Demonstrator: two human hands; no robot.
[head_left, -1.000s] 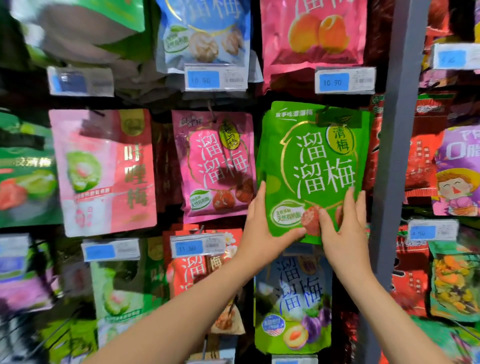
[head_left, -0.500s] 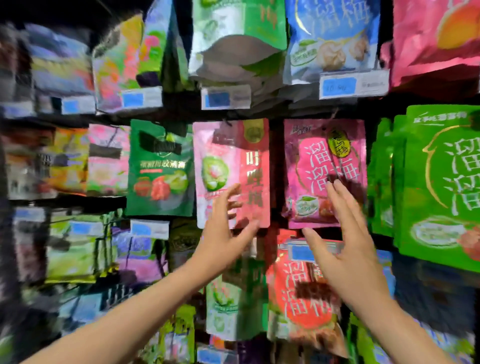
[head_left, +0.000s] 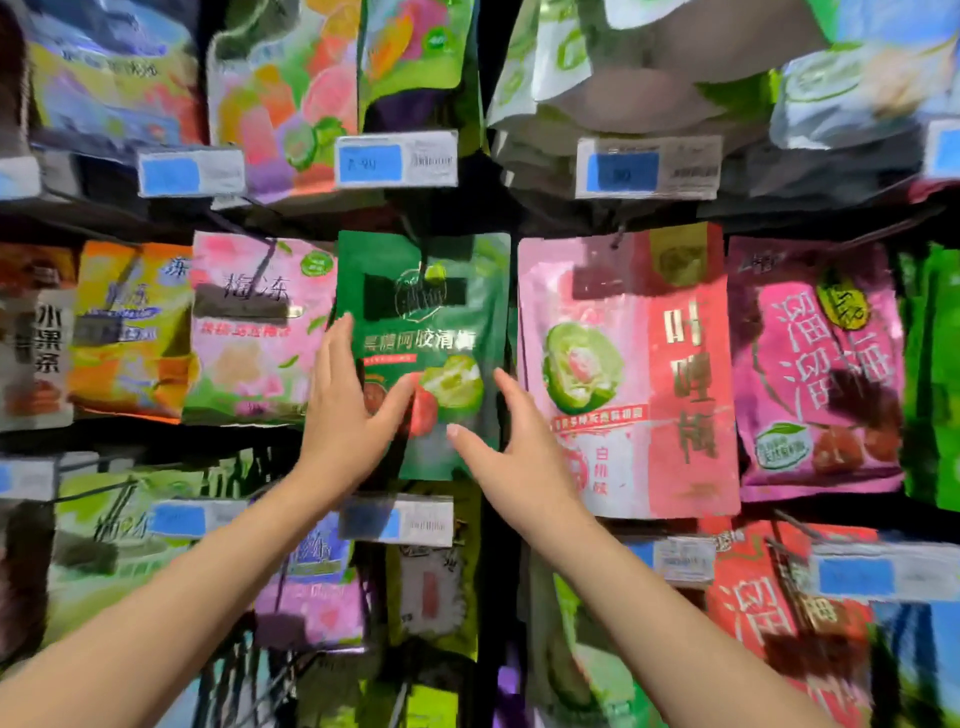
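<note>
glossy flat green pouch, left hand open on it, right hand open beside

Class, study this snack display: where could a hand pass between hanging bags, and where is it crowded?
Free: the dark band between the pink jelly bag and the lower price tag; the dark strip above the dark green bag. Crowded: the middle row's bags hang edge to edge.

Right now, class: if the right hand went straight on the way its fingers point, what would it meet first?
Most likely the dark green pouch: the open right hand aims up and left at its right edge, thumb in front of its lower part. Whether they touch yet is unclear.
</note>
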